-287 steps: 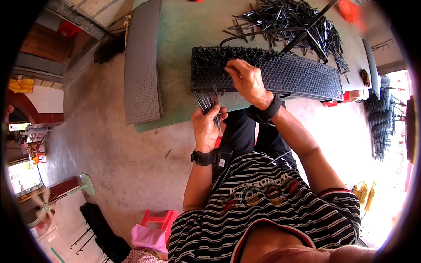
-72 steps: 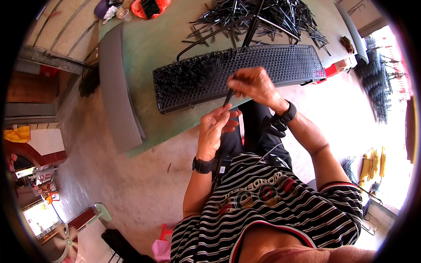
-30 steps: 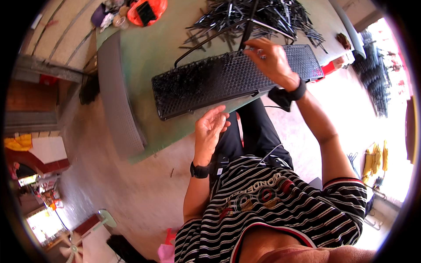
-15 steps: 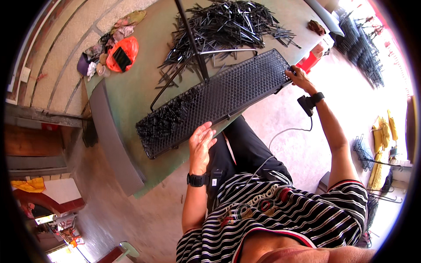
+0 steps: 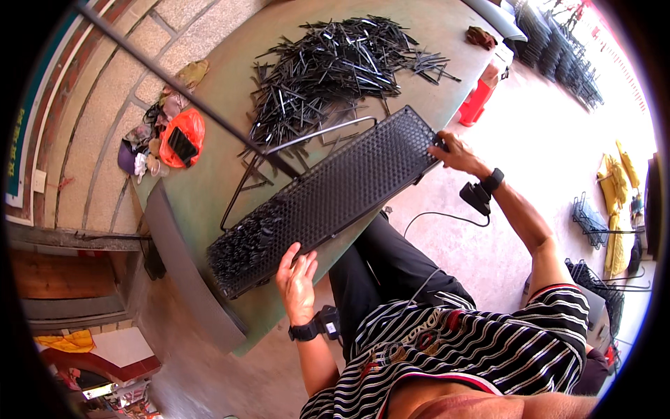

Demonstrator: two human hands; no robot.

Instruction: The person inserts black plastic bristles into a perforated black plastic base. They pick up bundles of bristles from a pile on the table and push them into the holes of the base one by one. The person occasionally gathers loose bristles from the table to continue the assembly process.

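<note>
A long black perforated rack (image 5: 349, 171) lies slantwise over the near edge of the green table (image 5: 230, 66). Black strips (image 5: 244, 244) fill the holes at its left end; the rest is bare mesh. A wire frame (image 5: 321, 133) and a long dark rod (image 5: 174, 84) rise from its far side. My left hand (image 5: 298, 286) is open, fingers spread, close against the rack's near left edge. At the right end, my right hand (image 5: 457, 152) closes its fingers on the rack's corner; whether a strip is also in them I cannot make out.
A big heap of black strips (image 5: 335, 70) covers the table's far part. An orange bag with a phone (image 5: 183, 144) lies at the left, above a curved grey panel (image 5: 188, 272). A red container (image 5: 477, 103) stands beyond the right edge. A cable (image 5: 447, 215) hangs from my right wrist.
The view has shifted, and the rack sits lower and further left in the picture. The rod leans more to the left. Both hands stay at the rack.
</note>
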